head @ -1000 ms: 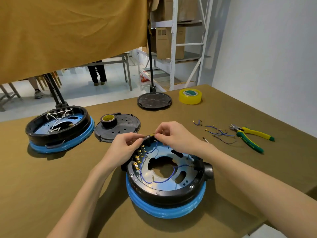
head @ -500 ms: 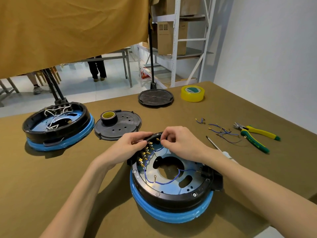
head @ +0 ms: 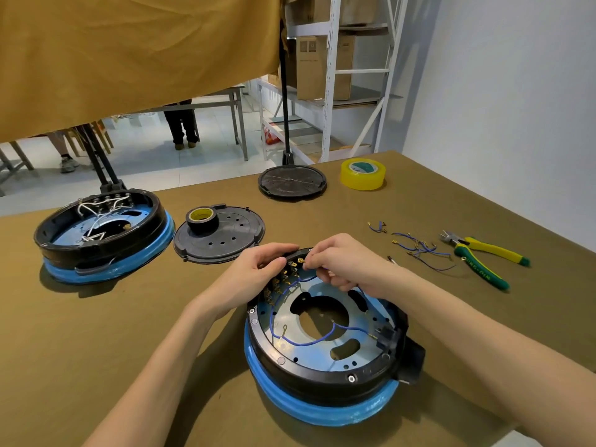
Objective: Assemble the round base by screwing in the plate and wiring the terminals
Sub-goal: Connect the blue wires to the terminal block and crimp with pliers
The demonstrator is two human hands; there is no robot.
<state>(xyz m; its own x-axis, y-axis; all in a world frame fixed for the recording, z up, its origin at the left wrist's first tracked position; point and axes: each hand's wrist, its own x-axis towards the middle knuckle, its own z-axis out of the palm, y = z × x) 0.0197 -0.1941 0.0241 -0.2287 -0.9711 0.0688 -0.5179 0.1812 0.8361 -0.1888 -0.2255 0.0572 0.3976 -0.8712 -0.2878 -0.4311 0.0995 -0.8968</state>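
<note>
Your left hand (head: pixel 254 272) grips the far rim of the round base (head: pixel 325 350), fingers curled over its black edge beside the row of brass terminals (head: pixel 283 279). Your right hand (head: pixel 342 266) pinches the end of a blue wire (head: pixel 309 340) at that same row. The metal plate (head: pixel 354 356) sits inside the base, the wire looping across it. On the table (head: pixel 96 333), loose blue wires (head: pixel 419 250) lie just beside yellow-green pliers (head: pixel 480 256) to your right. A second base (head: pixel 103 233), a black cover (head: pixel 225 233) carrying black tape (head: pixel 202 219), and yellow tape (head: pixel 362 174) lie farther off.
</note>
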